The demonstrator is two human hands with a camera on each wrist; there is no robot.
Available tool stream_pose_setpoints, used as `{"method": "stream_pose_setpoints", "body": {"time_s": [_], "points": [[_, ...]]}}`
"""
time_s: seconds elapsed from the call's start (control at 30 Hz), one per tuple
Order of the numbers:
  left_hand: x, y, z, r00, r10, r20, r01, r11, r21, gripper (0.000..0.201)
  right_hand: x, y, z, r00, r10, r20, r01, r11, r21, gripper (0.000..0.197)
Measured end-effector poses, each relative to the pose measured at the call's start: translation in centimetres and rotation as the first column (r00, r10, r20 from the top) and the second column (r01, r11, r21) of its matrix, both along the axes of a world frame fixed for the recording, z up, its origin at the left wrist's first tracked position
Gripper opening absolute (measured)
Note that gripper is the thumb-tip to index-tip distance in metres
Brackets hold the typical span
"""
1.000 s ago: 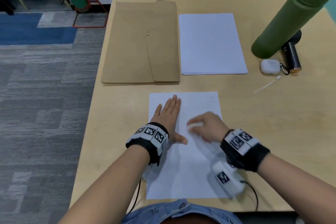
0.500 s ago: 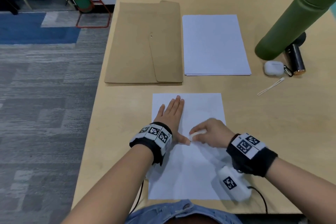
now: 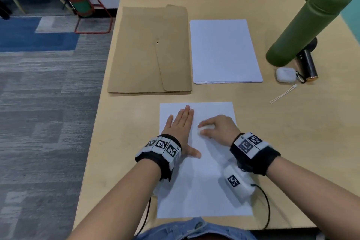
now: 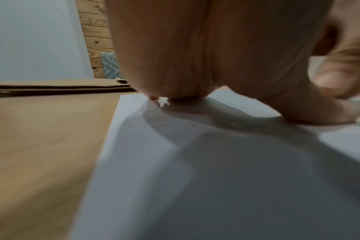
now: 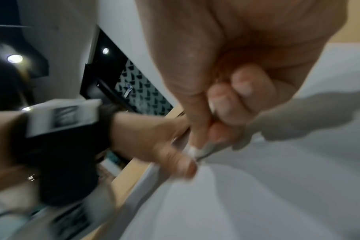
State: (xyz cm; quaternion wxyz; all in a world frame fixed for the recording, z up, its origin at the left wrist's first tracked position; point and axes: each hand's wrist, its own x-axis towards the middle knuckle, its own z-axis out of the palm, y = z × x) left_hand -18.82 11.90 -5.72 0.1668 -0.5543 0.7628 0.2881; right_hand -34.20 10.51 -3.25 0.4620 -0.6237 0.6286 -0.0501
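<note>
A white sheet of paper (image 3: 204, 191) lies on the wooden table (image 3: 292, 142) right in front of me. My left hand (image 3: 181, 122) lies flat on the sheet's upper left part with its fingers straight, pressing it down. In the left wrist view its palm (image 4: 216, 48) rests on the sheet (image 4: 195, 178). My right hand (image 3: 218, 128) is beside it, fingers curled round a small white eraser (image 3: 204, 128) that touches the paper. In the blurred right wrist view the eraser's tip (image 5: 192, 150) pokes out below the right hand's fingers (image 5: 226, 105), next to my left thumb (image 5: 183, 164).
A brown envelope (image 3: 150, 50) and a stack of white paper (image 3: 224, 50) lie at the back. At the right stand a green bottle (image 3: 307, 25), a black cylinder (image 3: 307, 66), a white earbud case (image 3: 285, 75) and a thin white loop (image 3: 283, 93). The table's left edge drops to carpet.
My right hand slid the eraser toward me over the sheet, then back away from me. The left hand has stayed flat in the same place.
</note>
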Motion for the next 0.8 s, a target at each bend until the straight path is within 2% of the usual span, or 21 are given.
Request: {"method": "stream_pose_setpoints", "body": {"time_s": [0.07, 0.13, 0.23, 0.33, 0.4, 0.47, 0.57, 0.67, 0.7, 0.8], "points": [[0.0, 0.0, -0.1, 1.000, 0.001, -0.001, -0.001, 1.000, -0.015, 0.132, 0.3, -1.3, -0.3, 0.993, -0.116, 0.005, 0.116, 0.989, -0.091, 0.021], [0.2, 0.0, 0.0, 1.000, -0.013, -0.024, 0.013, 1.000, -0.024, 0.130, 0.3, -1.1, -0.8, 0.992, -0.128, -0.003, 0.127, 0.984, -0.128, 0.022], [1.5, 0.3, 0.0, 0.997, -0.023, -0.076, 0.022, 1.000, -0.020, 0.128, 0.0, -0.4, -1.1, 0.987, -0.158, 0.025, 0.160, 0.982, -0.097, 0.022], [2.6, 0.9, -0.1, 0.999, -0.042, -0.026, 0.040, 0.998, -0.053, 0.131, 0.2, -1.0, -0.9, 0.973, -0.219, 0.074, 0.224, 0.973, -0.054, 0.019], [2.6, 1.0, -0.3, 0.999, -0.046, -0.003, 0.046, 0.997, -0.057, 0.133, 0.6, -0.3, -1.0, 0.968, -0.241, 0.072, 0.246, 0.966, -0.082, 0.019], [2.4, 0.9, -0.4, 0.999, -0.034, -0.001, 0.034, 0.998, -0.058, 0.134, 0.9, 1.7, -1.1, 0.982, -0.184, 0.036, 0.186, 0.977, -0.108, 0.021], [2.3, 0.8, -0.3, 1.000, -0.029, 0.002, 0.029, 0.998, -0.050, 0.136, 0.9, 5.0, -1.2, 0.999, 0.034, 0.001, -0.034, 0.999, -0.003, 0.022], [2.3, 0.8, -0.2, 0.999, -0.036, 0.007, 0.037, 0.999, -0.027, 0.136, 0.8, 3.4, -0.5, 0.989, 0.145, -0.015, -0.144, 0.988, 0.048, 0.022], [2.3, 0.8, -0.2, 0.999, -0.037, 0.007, 0.037, 0.999, -0.026, 0.136, 0.9, 2.1, -0.4, 0.994, 0.107, -0.017, -0.107, 0.994, 0.015, 0.022], [2.3, 0.8, -0.2, 0.999, -0.039, 0.017, 0.039, 0.999, -0.027, 0.136, 1.3, -1.1, -0.4, 0.991, -0.133, 0.007, 0.133, 0.984, -0.117, 0.022]]}}
